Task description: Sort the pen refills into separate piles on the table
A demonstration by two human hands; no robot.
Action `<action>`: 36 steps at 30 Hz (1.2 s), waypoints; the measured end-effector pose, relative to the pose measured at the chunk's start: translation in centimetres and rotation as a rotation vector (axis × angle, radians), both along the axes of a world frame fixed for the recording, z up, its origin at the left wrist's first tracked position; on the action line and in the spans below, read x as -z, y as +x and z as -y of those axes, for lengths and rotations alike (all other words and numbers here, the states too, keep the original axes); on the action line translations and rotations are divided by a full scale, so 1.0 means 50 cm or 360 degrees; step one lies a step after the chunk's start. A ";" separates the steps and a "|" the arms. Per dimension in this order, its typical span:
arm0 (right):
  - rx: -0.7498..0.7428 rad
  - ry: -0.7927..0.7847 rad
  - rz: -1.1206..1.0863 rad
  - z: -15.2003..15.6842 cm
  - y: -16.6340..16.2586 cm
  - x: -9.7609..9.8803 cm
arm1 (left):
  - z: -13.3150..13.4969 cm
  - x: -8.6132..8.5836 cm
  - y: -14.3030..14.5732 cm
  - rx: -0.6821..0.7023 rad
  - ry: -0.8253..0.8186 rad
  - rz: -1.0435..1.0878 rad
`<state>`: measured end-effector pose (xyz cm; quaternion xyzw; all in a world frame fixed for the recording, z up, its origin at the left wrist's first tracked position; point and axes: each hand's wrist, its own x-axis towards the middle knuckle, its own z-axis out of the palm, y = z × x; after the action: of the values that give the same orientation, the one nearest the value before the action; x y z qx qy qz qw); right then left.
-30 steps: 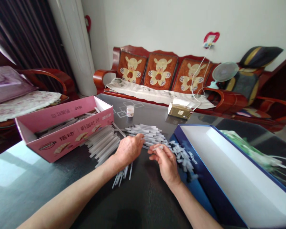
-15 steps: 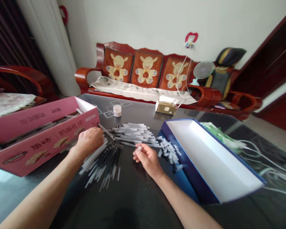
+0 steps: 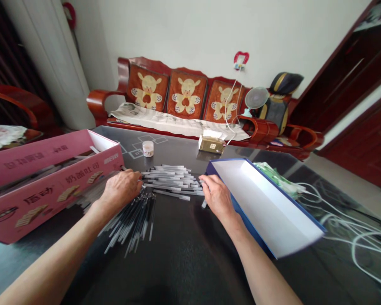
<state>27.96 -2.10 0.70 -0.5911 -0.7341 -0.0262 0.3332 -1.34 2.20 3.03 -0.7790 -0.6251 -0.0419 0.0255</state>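
your left hand (image 3: 123, 185) is curling above a fan of thin tubes (image 3: 130, 224), near the pink box (image 3: 55, 186); whether it is gripping one, i cannot tell. your right hand (image 3: 217, 195) is bending its fingers loosely beside the blue box (image 3: 263, 203), its grip unclear too. white pens (image 3: 171, 180) are lying piled between both hands on the dark worktop (image 3: 178, 254).

My table (image 3: 184, 250) is black, patterned with pale outlined squares. My carton (image 3: 82, 180) is pink with dark lettering; my box (image 3: 263, 207) is blue outside, white within. I see whitish sticks (image 3: 171, 178), and rods (image 3: 133, 224) part black, part pale grey. The cushions (image 3: 189, 93) are orange-brown with cream bears.
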 end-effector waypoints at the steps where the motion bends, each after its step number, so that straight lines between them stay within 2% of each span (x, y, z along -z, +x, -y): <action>1: 0.0082 -0.0043 0.0157 -0.004 0.011 0.001 | 0.001 0.002 0.004 0.0015 0.0014 0.0007; 6: 0.0405 -0.0306 0.0617 -0.010 0.015 0.027 | 0.006 0.011 0.017 0.0057 0.0044 0.0054; 9: 0.0460 -0.0402 0.0680 -0.007 0.006 0.033 | 0.007 0.012 0.019 0.0063 0.0039 0.0068; 12: 0.0472 -0.0332 0.0670 -0.005 0.002 0.030 | 0.008 0.011 0.021 0.0065 0.0042 0.0071; 15: 0.0328 -0.0159 0.0578 -0.002 -0.011 0.027 | 0.010 0.012 0.025 0.0077 0.0061 0.0078; 19: -0.0152 -0.0052 0.0391 0.010 -0.054 0.042 | 0.012 0.017 0.031 0.0097 0.0060 0.0091; 21: -0.0285 -0.0069 0.0378 0.016 -0.075 0.056 | 0.012 0.020 0.032 0.0102 0.0058 0.0098; 25: -0.0281 -0.0154 0.0422 0.022 -0.095 0.078 | 0.012 0.025 0.033 0.0104 0.0076 0.0111; 29: -0.0256 -0.0184 0.0407 0.023 -0.097 0.083 | 0.014 0.027 0.036 0.0107 0.0063 0.0114; 33: -0.0265 -0.0117 0.0257 0.024 -0.097 0.085 | 0.018 0.030 0.043 0.0126 0.0075 0.0130; 36: -0.0298 -0.0050 0.0087 0.024 -0.099 0.086 | 0.024 0.032 0.055 0.0114 0.0186 0.0154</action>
<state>23.01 -3.31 -3.59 -0.5240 -0.7953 0.0003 0.3048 1.40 0.98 1.43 -0.7952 -0.5938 -0.1167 0.0390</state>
